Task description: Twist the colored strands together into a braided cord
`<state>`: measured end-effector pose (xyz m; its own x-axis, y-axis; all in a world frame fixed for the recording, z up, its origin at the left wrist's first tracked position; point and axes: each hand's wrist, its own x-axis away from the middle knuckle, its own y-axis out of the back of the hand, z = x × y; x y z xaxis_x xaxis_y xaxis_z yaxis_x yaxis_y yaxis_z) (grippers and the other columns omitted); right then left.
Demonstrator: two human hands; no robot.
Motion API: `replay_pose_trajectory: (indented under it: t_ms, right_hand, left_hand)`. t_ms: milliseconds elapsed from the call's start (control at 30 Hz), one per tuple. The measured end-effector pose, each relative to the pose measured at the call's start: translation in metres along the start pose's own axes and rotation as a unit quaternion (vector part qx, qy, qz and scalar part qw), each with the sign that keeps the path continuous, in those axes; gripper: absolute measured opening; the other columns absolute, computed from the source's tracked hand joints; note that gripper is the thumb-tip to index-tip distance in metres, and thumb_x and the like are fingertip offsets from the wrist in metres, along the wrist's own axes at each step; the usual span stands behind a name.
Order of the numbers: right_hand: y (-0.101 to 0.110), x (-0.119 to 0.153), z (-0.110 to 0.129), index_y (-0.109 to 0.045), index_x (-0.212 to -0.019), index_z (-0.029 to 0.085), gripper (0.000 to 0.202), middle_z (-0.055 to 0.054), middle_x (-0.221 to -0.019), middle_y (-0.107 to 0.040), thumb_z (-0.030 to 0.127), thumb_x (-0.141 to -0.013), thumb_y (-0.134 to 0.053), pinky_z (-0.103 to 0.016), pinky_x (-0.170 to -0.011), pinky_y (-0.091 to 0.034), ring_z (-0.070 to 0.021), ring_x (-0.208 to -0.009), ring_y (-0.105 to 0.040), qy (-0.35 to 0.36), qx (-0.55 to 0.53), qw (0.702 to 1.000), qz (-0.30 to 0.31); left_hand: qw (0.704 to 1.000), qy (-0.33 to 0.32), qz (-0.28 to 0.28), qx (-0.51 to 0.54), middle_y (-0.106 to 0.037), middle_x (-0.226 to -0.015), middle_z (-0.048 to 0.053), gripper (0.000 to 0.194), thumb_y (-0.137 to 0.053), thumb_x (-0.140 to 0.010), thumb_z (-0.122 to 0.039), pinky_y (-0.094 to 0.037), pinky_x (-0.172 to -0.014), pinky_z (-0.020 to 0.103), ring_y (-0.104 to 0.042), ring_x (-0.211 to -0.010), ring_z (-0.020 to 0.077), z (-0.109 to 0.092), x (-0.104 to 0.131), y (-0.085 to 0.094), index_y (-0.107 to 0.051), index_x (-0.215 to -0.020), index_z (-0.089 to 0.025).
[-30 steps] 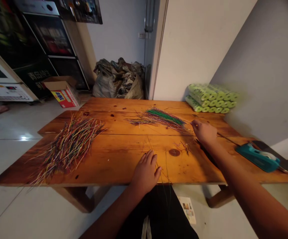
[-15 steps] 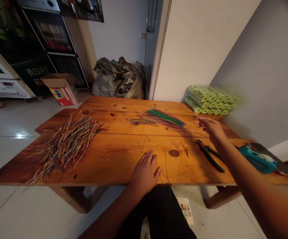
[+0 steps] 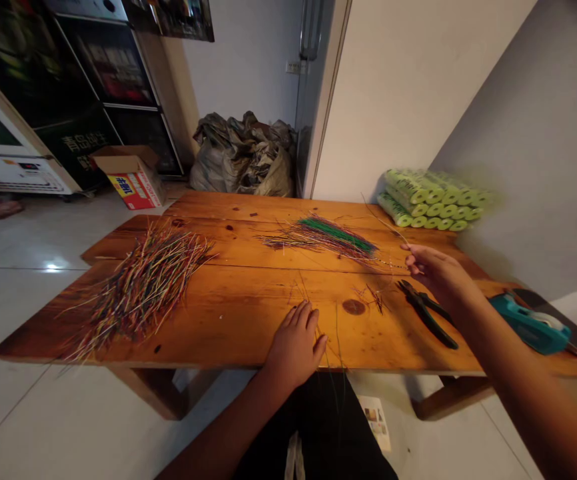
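My left hand (image 3: 296,343) lies on the wooden table (image 3: 248,287) near its front edge, fingers spread a little over a few thin wires that hang past the edge. At the right, my right hand (image 3: 431,263) is closed on a thin light wire (image 3: 386,223) above the table. Left of that hand lies a bundle of green and reddish wires (image 3: 341,237). A large loose pile of many-coloured wires (image 3: 143,287) covers the table's left part. Short dark wire scraps (image 3: 376,299) lie between my hands.
Dark-handled pliers (image 3: 428,313) and a teal tape dispenser (image 3: 531,323) lie at the right. Green rolls (image 3: 428,200) are stacked at the back right. Beyond the table stand a cardboard box (image 3: 136,180) and a grey bag (image 3: 243,157).
The whole view has shifted slightly, so things appear further right. My right hand has lowered a little, and the wire it holds now points more steeply upward. My left hand stays on the table.
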<state>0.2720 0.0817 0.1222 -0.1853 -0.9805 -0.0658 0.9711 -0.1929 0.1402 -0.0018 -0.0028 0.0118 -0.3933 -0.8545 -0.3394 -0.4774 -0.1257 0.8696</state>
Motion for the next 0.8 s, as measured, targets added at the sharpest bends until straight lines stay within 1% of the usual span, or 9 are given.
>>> replay_pose_trajectory:
  t_ms: [67,133,233,267,367,467,633,700,800]
  right_hand:
    - [-0.012,0.031,0.002,-0.062,-0.087,0.020,0.024,0.002,-0.059,-0.052,0.038,-0.072,-0.056,-0.021,-0.040,-0.031,-0.0091,-0.046,-0.041,0.017,0.000,1.000,-0.009]
    - [-0.027,0.065,-0.002,-0.061,-0.085,0.019,0.022,0.003,-0.054,-0.051,0.037,-0.073,-0.057,-0.020,-0.039,-0.032,-0.0088,-0.042,-0.040,0.029,0.020,0.999,-0.011]
    - [-0.051,0.115,-0.019,-0.058,-0.087,0.018,0.025,0.003,-0.049,-0.053,0.040,-0.079,-0.051,-0.021,-0.040,-0.036,-0.0105,-0.042,-0.045,0.029,0.094,0.995,0.001]
    - [-0.058,0.129,-0.027,-0.057,-0.088,0.018,0.025,0.004,-0.047,-0.052,0.041,-0.080,-0.049,-0.021,-0.041,-0.038,-0.0110,-0.042,-0.046,0.036,0.127,0.991,-0.009]
    - [-0.074,0.159,-0.046,-0.056,-0.091,0.019,0.024,0.004,-0.047,-0.052,0.039,-0.084,-0.045,-0.021,-0.042,-0.041,-0.0119,-0.042,-0.048,0.047,0.211,0.976,-0.011]
    - [-0.082,0.172,-0.057,-0.055,-0.092,0.019,0.023,0.004,-0.049,-0.054,0.037,-0.086,-0.042,-0.021,-0.042,-0.042,-0.0123,-0.042,-0.051,0.069,0.250,0.966,-0.004]
    - [-0.088,0.173,-0.064,-0.055,-0.091,0.019,0.022,0.001,-0.056,-0.061,0.034,-0.088,-0.039,-0.022,-0.047,-0.044,-0.0137,-0.045,-0.057,0.110,0.313,0.943,-0.002]
    - [-0.090,0.173,-0.066,-0.055,-0.092,0.018,0.023,-0.001,-0.061,-0.064,0.033,-0.088,-0.038,-0.023,-0.048,-0.045,-0.0150,-0.049,-0.061,0.121,0.331,0.936,0.003]
    - [-0.093,0.174,-0.067,-0.054,-0.096,0.018,0.023,-0.004,-0.072,-0.068,0.031,-0.089,-0.036,-0.024,-0.053,-0.047,-0.0175,-0.059,-0.065,0.132,0.357,0.924,0.020]
  left_hand:
    - [1.000,0.000,0.000,-0.002,-0.045,-0.130,0.014,0.043,-0.042,-0.083,-0.034,-0.032,-0.102,0.042,-0.037,-0.123,0.0252,0.000,0.000,0.000,-0.045,-0.120,-0.013]
    - [1.000,0.000,0.005,-0.006,-0.045,-0.131,0.014,0.043,-0.042,-0.083,-0.034,-0.032,-0.102,0.042,-0.037,-0.123,0.0251,0.000,0.000,0.000,-0.044,-0.121,-0.013]
    - [1.000,0.002,0.016,-0.012,-0.044,-0.131,0.014,0.044,-0.041,-0.083,-0.034,-0.031,-0.103,0.041,-0.036,-0.124,0.0250,0.000,-0.001,0.000,-0.043,-0.122,-0.012]
    - [1.000,0.001,0.018,-0.013,-0.045,-0.131,0.014,0.044,-0.042,-0.083,-0.034,-0.031,-0.103,0.041,-0.036,-0.124,0.0250,0.000,-0.001,0.000,-0.043,-0.121,-0.012]
    - [1.000,0.002,0.020,-0.011,-0.045,-0.130,0.014,0.044,-0.042,-0.083,-0.034,-0.031,-0.103,0.042,-0.036,-0.124,0.0253,0.000,-0.001,-0.001,-0.043,-0.121,-0.012]
    - [1.000,0.007,0.021,-0.009,-0.043,-0.131,0.014,0.044,-0.042,-0.083,-0.033,-0.031,-0.103,0.042,-0.036,-0.124,0.0256,0.000,-0.002,-0.001,-0.042,-0.122,-0.013]
    - [1.000,0.008,0.026,0.002,-0.043,-0.131,0.014,0.044,-0.043,-0.083,-0.031,-0.031,-0.103,0.042,-0.035,-0.124,0.0252,-0.001,-0.002,-0.001,-0.040,-0.122,-0.013]
    - [1.000,0.005,0.023,0.006,-0.043,-0.131,0.014,0.044,-0.043,-0.083,-0.031,-0.031,-0.103,0.043,-0.035,-0.124,0.0253,0.000,-0.002,-0.001,-0.040,-0.122,-0.013]
    - [1.000,0.002,0.018,0.006,-0.043,-0.131,0.014,0.043,-0.044,-0.082,-0.030,-0.031,-0.102,0.044,-0.035,-0.124,0.0256,0.000,-0.001,-0.001,-0.040,-0.122,-0.012]
